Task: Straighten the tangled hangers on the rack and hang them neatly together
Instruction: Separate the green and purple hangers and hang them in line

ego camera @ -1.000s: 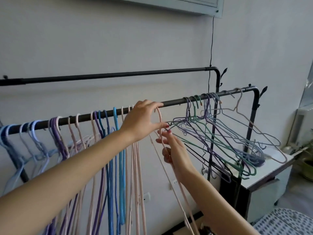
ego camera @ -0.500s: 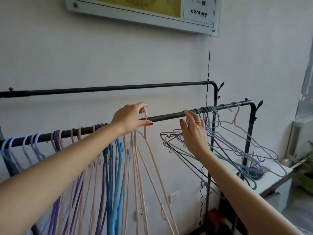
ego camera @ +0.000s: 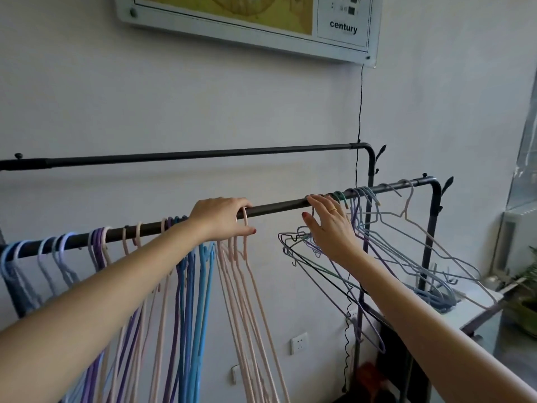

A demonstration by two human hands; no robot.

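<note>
A black front rail (ego camera: 276,205) carries two sets of hangers. On its left part, purple hangers (ego camera: 98,242), blue hangers (ego camera: 200,286) and pink hangers (ego camera: 232,286) hang straight down side by side. My left hand (ego camera: 220,219) grips the hook of the rightmost pink hanger (ego camera: 255,289), which sits on the rail. Further right, a tangled bunch of thin purple, green and pale hangers (ego camera: 392,251) splays out sideways. My right hand (ego camera: 328,225) reaches into that bunch, its straight fingers touching the hooks at the rail.
A second, higher black rail (ego camera: 203,155) runs behind, close to the wall. A framed board (ego camera: 247,21) hangs above, with a thin black cable (ego camera: 360,106) dropping from it. At the right stand a white cabinet (ego camera: 476,312) and a plant (ego camera: 526,301).
My left hand has carried the pink hanger up and hooked it onto the rail beside the other pink ones. My right hand left it and moved right to the tangled bunch. The view tilted upward.
</note>
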